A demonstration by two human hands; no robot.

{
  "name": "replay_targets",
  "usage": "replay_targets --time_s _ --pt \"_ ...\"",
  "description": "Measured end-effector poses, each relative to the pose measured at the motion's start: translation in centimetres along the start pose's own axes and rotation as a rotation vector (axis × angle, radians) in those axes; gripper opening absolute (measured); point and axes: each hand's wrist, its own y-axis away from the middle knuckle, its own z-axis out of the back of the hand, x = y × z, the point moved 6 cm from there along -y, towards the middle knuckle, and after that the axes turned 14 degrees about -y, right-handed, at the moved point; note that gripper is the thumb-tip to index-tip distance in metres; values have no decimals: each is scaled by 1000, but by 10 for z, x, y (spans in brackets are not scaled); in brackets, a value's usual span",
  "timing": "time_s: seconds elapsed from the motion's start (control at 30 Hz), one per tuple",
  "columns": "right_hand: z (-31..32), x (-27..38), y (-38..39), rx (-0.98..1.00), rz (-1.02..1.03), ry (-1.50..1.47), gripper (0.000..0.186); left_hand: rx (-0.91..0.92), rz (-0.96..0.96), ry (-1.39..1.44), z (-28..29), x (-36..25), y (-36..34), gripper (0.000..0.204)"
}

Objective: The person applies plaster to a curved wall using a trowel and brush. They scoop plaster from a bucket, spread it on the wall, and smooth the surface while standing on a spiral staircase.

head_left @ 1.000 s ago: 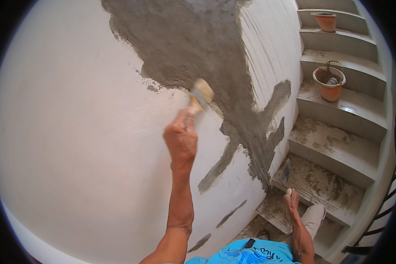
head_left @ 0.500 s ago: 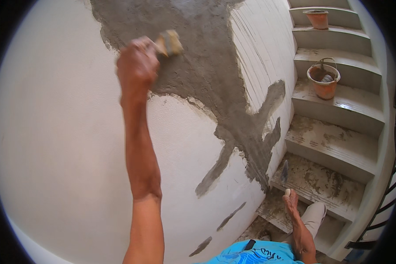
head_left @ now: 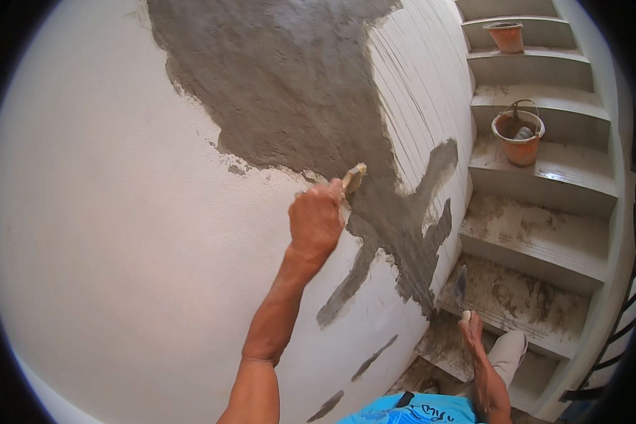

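Observation:
My left hand (head_left: 316, 220) is closed around a paintbrush (head_left: 354, 178), its bristles against the lower part of the large grey plaster patch (head_left: 290, 85) on the white wall (head_left: 120, 233). Narrower grey strips branch off below and to the right of that patch. Lower right, my right hand (head_left: 472, 332) grips a trowel (head_left: 461, 286) by its pale handle. The pointed metal blade stands up over a stair tread, apart from the wall.
Stairs (head_left: 537, 208) with dried splashes climb along the right. A bucket (head_left: 519, 138) with grey stuff and a rounded object inside stands on one step; another orange bucket (head_left: 507, 37) is higher up. Dark railing bars (head_left: 618, 325) edge the far right.
My left hand has swept the brush down and to the right, from the upper patch to its narrowing lower part. My right hand with the trowel has stayed nearly still.

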Motion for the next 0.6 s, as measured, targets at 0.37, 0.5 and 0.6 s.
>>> replay_targets --time_s 0.37,0.5,0.6 --pt "-7 5 6 12 2 -31 32 -712 259 -255 201 97 -83 20" --pt "-4 -1 0 26 75 -17 37 -826 156 -642 217 105 -127 17" --pt "-4 2 6 34 138 -23 42 -959 -34 -860 207 86 -135 11"
